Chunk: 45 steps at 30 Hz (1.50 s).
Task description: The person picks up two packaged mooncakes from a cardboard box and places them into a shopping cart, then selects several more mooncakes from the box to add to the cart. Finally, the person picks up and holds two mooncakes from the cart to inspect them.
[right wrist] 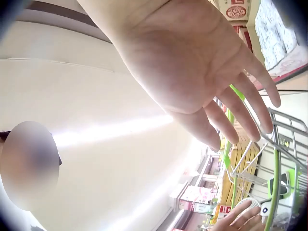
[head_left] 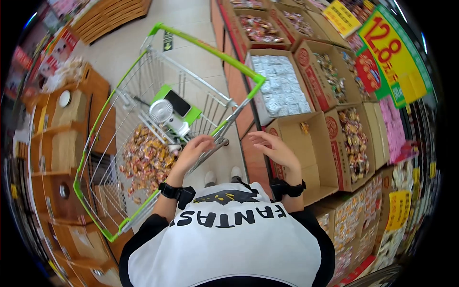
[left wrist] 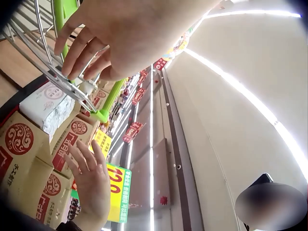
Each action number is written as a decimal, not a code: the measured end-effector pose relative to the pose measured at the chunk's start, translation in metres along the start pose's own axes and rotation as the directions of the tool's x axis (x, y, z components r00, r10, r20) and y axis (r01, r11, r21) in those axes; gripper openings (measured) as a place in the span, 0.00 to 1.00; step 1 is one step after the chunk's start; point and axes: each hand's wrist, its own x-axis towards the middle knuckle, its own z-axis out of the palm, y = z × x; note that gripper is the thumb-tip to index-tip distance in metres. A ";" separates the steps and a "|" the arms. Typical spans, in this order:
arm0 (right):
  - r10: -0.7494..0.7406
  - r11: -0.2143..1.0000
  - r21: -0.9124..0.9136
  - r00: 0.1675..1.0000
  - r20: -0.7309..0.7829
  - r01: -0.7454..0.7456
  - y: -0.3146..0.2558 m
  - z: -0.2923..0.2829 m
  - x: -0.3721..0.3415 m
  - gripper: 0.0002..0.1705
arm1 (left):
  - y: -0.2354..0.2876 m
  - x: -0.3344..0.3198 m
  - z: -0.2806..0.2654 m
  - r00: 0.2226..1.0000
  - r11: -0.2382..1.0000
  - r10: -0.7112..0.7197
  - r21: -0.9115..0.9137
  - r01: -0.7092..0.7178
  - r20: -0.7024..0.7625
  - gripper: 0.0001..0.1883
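The left hand (head_left: 193, 152) is raised near the cart's rear edge, fingers loosely bent and holding nothing; in the left wrist view the hand (left wrist: 108, 41) hangs relaxed over the cart's bars. Facing it, the right hand (head_left: 277, 149) is held up beside the boxes, empty; its fingers are spread in the right wrist view (right wrist: 192, 72). A green-rimmed shopping cart (head_left: 210, 49) holds many wrapped snacks (head_left: 148, 158), with a white fan (head_left: 161, 111) and a dark phone (head_left: 177, 103) on its green seat panel. Near the right hand, a cardboard box (head_left: 306, 155) contains one small wrapped piece (head_left: 304, 127).
Right of the cart stand boxes of white packets (head_left: 279, 86) and wrapped snacks (head_left: 354, 143), under a yellow price sign (head_left: 394, 55). Wooden shelving (head_left: 60, 148) lines the left. Tiled floor (head_left: 196, 19) runs ahead between them.
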 end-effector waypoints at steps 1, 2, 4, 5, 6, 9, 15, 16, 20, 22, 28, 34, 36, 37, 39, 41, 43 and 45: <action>0.004 1.000 0.003 0.999 -0.039 -0.004 0.002 -0.004 -0.006 0.19 | 0.000 0.005 0.002 1.000 1.000 -0.015 0.004 0.014 0.021 0.12; -0.016 1.000 -0.015 0.997 -0.074 0.015 0.006 -0.008 -0.012 0.19 | 0.001 0.010 0.005 0.999 1.000 -0.031 0.009 0.030 0.041 0.12; -0.025 0.999 -0.027 0.989 -0.145 0.022 0.016 -0.014 -0.024 0.19 | 0.006 0.020 0.013 0.993 0.998 -0.045 0.051 0.040 0.107 0.12; -0.022 1.000 -0.009 0.982 -0.190 0.020 0.023 -0.018 -0.030 0.19 | 0.013 0.022 0.019 0.992 0.996 -0.052 0.075 0.043 0.118 0.12; -0.017 1.000 0.009 0.972 -0.234 0.020 0.028 -0.021 -0.037 0.19 | 0.018 0.025 0.025 0.990 0.994 -0.058 0.098 0.045 0.128 0.13; 0.066 0.998 0.031 0.937 -0.344 -0.059 0.034 -0.031 -0.061 0.19 | 0.018 0.038 0.035 0.979 0.993 -0.073 0.108 0.053 0.189 0.13; 0.108 0.993 0.024 0.835 -0.539 -0.113 0.043 -0.058 -0.116 0.18 | 0.025 0.066 0.060 0.951 0.992 -0.068 0.120 0.033 0.301 0.12; 0.112 0.992 0.017 0.806 -0.582 -0.125 0.041 -0.062 -0.125 0.18 | 0.025 0.070 0.064 0.941 0.992 -0.073 0.125 0.033 0.330 0.12; 0.156 0.981 0.025 0.712 -0.685 -0.190 0.043 -0.080 -0.161 0.18 | 0.029 0.085 0.081 0.919 0.992 -0.049 0.125 0.000 0.392 0.12; 0.157 0.979 0.021 0.674 -0.722 -0.205 0.048 -0.086 -0.177 0.18 | 0.035 0.090 0.090 0.918 0.995 -0.043 0.104 0.002 0.393 0.12; 0.223 0.900 -0.015 0.489 -0.844 -0.436 0.034 -0.100 -0.228 0.19 | 0.037 0.105 0.114 0.876 0.991 -0.043 0.129 -0.022 0.480 0.11; 0.205 0.885 0.040 0.312 -0.928 -0.464 0.023 -0.107 -0.270 0.21 | 0.033 0.114 0.136 0.827 0.993 -0.055 0.119 -0.014 0.559 0.11; 0.203 0.874 0.041 0.286 -0.936 -0.485 0.019 -0.111 -0.276 0.21 | 0.031 0.118 0.140 0.822 0.992 -0.032 0.116 -0.041 0.569 0.11; 0.223 0.850 0.053 0.266 -0.938 -0.524 0.014 -0.113 -0.276 0.21 | 0.030 0.120 0.143 0.817 0.992 -0.036 0.118 -0.040 0.576 0.11; 0.206 0.857 0.045 0.262 -0.943 -0.514 0.020 -0.119 -0.280 0.21 | 0.030 0.123 0.148 0.821 0.992 -0.042 0.123 -0.035 0.570 0.11; 0.186 0.864 0.030 0.264 -0.947 -0.502 0.025 -0.126 -0.281 0.21 | 0.032 0.127 0.155 0.818 0.991 -0.045 0.127 -0.035 0.573 0.11; 0.176 0.866 0.015 0.277 -0.945 -0.500 0.028 -0.135 -0.282 0.21 | 0.034 0.132 0.161 0.818 0.991 -0.041 0.127 -0.039 0.574 0.11; 0.203 0.850 0.036 0.263 -0.943 -0.526 0.027 -0.145 -0.280 0.20 | 0.035 0.138 0.169 0.824 0.989 -0.043 0.138 -0.044 0.566 0.11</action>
